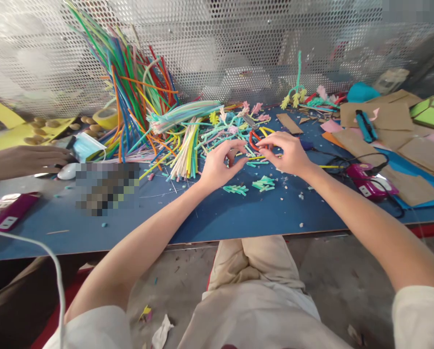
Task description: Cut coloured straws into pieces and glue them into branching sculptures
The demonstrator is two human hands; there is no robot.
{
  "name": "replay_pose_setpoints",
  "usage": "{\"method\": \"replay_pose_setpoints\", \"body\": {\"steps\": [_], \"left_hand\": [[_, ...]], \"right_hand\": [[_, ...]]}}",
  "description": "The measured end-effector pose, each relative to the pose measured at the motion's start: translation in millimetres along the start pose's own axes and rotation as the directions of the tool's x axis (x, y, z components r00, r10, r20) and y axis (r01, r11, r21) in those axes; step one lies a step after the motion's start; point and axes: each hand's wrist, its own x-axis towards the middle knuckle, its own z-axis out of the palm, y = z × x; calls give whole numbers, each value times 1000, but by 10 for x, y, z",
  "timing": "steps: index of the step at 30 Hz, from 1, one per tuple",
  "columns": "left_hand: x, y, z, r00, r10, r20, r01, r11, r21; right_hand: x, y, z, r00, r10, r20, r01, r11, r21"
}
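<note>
My left hand is over the middle of the blue table, fingers curved and thumb apart from the forefinger. Facing it, my right hand has thumb and forefinger close together; whatever is between them is too small to make out. By its fingertips is a red-handled tool, partly hidden. A thin yellow pipe cleaner lies below the fingertips, passing near both thumbs. Just in front are two small piles of short green pipe cleaner pieces. Behind my hands, pale bundled pipe cleaners lie among colourful twisted pieces.
Tall pipe cleaners lean against the perforated metal screen. On the right are brown cardboard pieces, a blue cutter and a pink device with cables. Another person's hand reaches in from the left, near a face mask.
</note>
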Motion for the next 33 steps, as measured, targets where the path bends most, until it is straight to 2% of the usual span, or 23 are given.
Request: {"method": "replay_pose_setpoints", "body": {"steps": [2, 5, 9, 14, 19, 25, 33], "left_hand": [[-1, 40, 22, 997, -71, 42, 76, 984, -159], [-8, 97, 43, 975, -168, 146, 211, 903, -373], [-29, 119, 43, 943, -186, 275, 305, 811, -500], [-44, 74, 46, 917, -153, 367, 356, 728, -585], [-57, 23, 54, 907, -139, 397, 375, 692, -616], [-61, -43, 40, 894, -140, 425, 395, 695, -601], [-65, -104, 57, 905, -118, 409, 362, 717, -595]], "right_hand": [[-1, -53, 3, 998, -12, -60, 12, 1000, 0], [-9, -101, 18, 989, -24, -146, 24, 1000, 1], [-17, -135, 32, 985, -2, -172, 7, 1000, 31], [-23, -151, 36, 986, 37, -165, -28, 998, 57], [-35, -114, 37, 986, -15, -166, 23, 999, 47], [-24, -102, 24, 987, -62, -145, 61, 998, -9], [-3, -125, 15, 995, -10, -102, 0, 995, -103]]}}
